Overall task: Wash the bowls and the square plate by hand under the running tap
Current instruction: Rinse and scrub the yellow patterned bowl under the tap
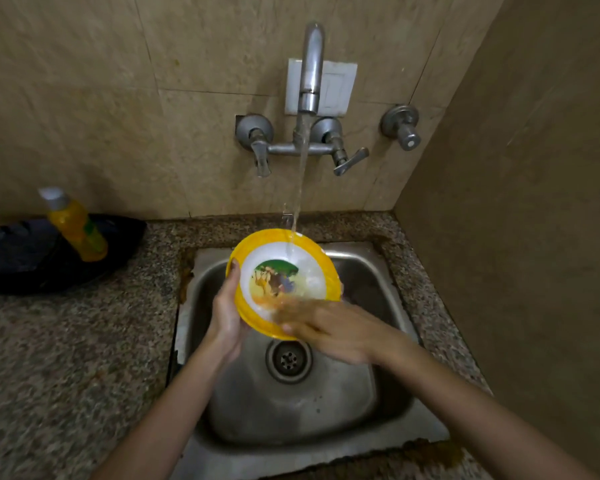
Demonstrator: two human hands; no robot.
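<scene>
A: Head view. Any writing?
B: Bottle (78, 226) label too blurred to read. Picture printed inside bowl (284, 278).
A: Counts?
B: One bowl, yellow rim, white inside. One bottle, yellow liquid, white cap, leaning at a black pan (21, 261) on counter (84, 341), left. One tap (310, 74), running. Two levers (262, 161) below, one knob (407, 135) to the right. One sink (371, 289), one drain (288, 356).
A: Bowl where?
B: Over sink, above drain, tilted toward camera, stream (300, 188) hitting upper inside.
A: Hands?
B: Left hand (227, 317) gripping left rim, thumb on top. Right hand (326, 327) blurred, fingers flat across lower inside, touching.
</scene>
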